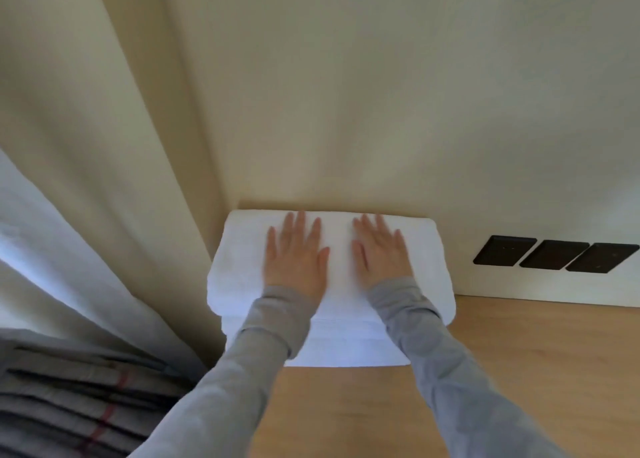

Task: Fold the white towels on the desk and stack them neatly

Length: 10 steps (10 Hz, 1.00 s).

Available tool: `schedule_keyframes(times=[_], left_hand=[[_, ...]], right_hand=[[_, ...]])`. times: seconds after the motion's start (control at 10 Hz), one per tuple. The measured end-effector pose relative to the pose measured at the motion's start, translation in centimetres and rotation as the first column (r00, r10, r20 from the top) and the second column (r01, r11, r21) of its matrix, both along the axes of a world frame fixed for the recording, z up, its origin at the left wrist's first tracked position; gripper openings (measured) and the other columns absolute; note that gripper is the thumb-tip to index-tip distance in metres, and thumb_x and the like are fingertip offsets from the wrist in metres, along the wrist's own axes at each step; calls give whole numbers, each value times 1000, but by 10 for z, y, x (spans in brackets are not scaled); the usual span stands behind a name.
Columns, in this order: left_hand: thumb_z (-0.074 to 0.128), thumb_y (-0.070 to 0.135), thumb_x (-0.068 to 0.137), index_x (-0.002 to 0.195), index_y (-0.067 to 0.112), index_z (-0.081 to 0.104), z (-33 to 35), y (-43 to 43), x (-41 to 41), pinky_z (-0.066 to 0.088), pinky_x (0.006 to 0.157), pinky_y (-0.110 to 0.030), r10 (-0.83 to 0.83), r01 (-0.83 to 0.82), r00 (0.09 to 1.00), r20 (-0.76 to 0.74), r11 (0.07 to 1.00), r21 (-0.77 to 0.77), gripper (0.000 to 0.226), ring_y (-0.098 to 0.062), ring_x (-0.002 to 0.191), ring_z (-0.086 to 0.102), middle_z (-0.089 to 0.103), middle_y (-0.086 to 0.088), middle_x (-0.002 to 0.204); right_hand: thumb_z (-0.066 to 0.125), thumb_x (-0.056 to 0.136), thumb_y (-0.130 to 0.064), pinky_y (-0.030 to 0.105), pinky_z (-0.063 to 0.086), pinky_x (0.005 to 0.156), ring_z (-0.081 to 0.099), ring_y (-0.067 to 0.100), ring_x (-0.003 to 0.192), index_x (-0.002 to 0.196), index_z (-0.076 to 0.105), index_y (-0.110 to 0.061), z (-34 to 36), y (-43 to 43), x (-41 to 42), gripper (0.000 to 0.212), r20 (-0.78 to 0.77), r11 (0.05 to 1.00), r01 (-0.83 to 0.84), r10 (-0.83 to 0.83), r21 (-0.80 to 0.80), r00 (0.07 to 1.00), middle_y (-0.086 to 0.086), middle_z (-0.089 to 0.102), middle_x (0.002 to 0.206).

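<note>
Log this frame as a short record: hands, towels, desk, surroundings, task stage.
left hand: open, pressed flat on the top towel
right hand: open, flat beside it on the same towel
lower towels: white, folded, under the top towel, which overhangs them
desk: light wood, stack at its back against the wall
surroundings: curtain at left, three dark wall plates at right
stage: towels folded and stacked

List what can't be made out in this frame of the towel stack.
- Head view: towel count in the stack; both sleeves cover its front and the white layers blend.
- Top towel under the left hand and right hand: flat palms hide it.
- Dark wall plates: small and blurred; sockets or switches unclear.
- Checked fabric: cut off by the lower left edge.
</note>
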<state>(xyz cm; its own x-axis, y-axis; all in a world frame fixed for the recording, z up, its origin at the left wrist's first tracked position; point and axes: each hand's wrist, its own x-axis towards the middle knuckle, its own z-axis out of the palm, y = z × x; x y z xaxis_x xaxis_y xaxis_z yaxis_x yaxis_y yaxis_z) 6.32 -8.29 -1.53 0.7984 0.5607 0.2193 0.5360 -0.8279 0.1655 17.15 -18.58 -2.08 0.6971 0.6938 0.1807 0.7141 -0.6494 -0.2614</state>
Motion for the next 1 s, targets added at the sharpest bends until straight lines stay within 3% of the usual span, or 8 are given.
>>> schedule_keyframes(times=[0.1, 0.3, 0.7, 0.8, 0.9, 1.0], left_hand=[[10, 50, 97, 149, 30, -3, -14, 17, 10, -8, 117, -42, 18, -27, 987, -163, 998, -52, 57, -15, 145, -7, -8, 5, 158], [4, 55, 92, 149, 33, -4, -32, 82, -34, -7, 117, -38, 21, -36, 980, -198, 997, -71, 61, -8, 144, -11, -13, 14, 156], [5, 54, 93, 148, 32, -6, -34, 82, -29, -6, 117, -39, -2, -17, 973, -231, 997, -79, 60, -9, 144, -12, -16, 14, 156], [7, 55, 95, 149, 29, -3, -19, 82, -27, -4, 117, -41, -16, -17, 958, -288, 993, -114, 61, -12, 145, -9, -13, 11, 157], [10, 53, 96, 150, 24, 4, 2, 79, -24, 0, 118, -42, -26, -18, 947, -320, 991, -134, 61, -14, 145, -3, -5, 6, 159], [14, 51, 97, 149, 22, 11, 22, 74, -21, 8, 117, -44, -25, -11, 959, -281, 992, -126, 60, -17, 145, 7, 7, 3, 158]], right_hand=[[21, 101, -36, 41, -6, 116, 1, 10, 146, 149, 15, -25, -9, 15, -4, 50, 40, 993, -19, 24, -113, 999, -6, 7, 159], [20, 99, -40, 36, -1, 119, 3, 9, 145, 150, 14, -21, -28, -38, 39, 55, 11, 989, 102, -102, -106, 995, -7, 8, 158], [16, 99, -41, 34, -1, 118, 1, 9, 145, 150, 11, -20, -31, -33, 43, 55, -21, 981, 81, -86, -179, 996, -7, 5, 159], [22, 100, -37, 35, 3, 118, 7, 13, 146, 149, 17, -17, -15, -32, 40, 53, -72, 985, 65, -77, -160, 994, -1, 12, 158], [28, 101, -32, 34, 10, 117, 21, 19, 142, 145, 28, -13, 5, -29, 33, 48, -117, 998, 52, -57, -38, 991, 4, 25, 154], [33, 100, -29, 33, 25, 110, 36, 26, 133, 141, 35, -8, 24, -25, 29, 46, -90, 1000, 25, -26, -10, 996, 11, 37, 146]])
